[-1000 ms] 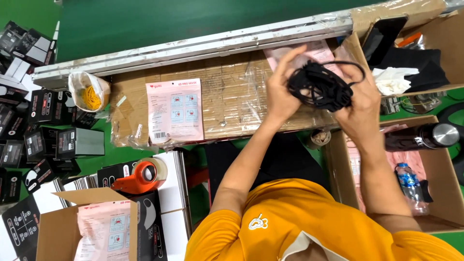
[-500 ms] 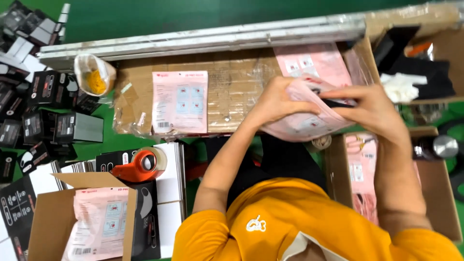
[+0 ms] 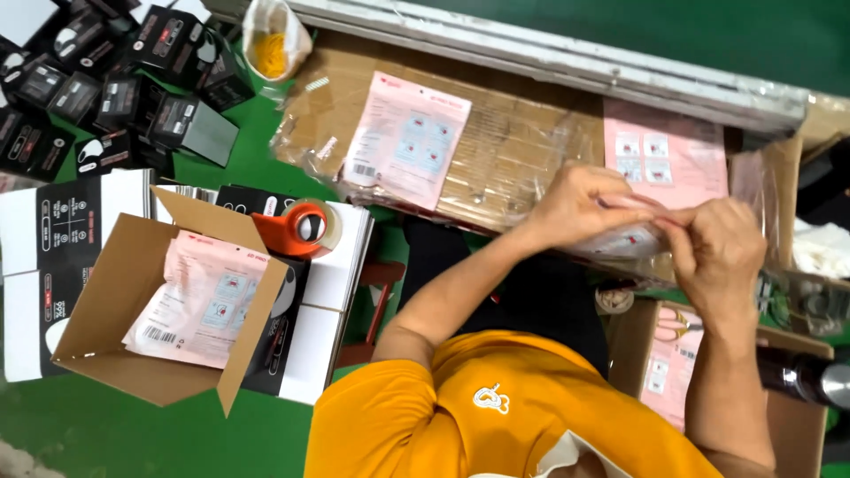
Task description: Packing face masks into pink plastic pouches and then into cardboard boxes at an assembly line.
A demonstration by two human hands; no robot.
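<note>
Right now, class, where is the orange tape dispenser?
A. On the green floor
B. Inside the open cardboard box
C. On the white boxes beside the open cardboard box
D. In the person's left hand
C: the orange tape dispenser rests on the white boxes, just right of the open cardboard box, with neither hand near it.

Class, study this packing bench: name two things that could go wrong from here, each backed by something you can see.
1. Both hands, left hand and right hand, pinch the pink bag at its top edge in mid-air; it might slip or tear.
2. The orange tape dispenser sits by the edge of the white boxes, beside the open carton; a knock could topple it.
</note>
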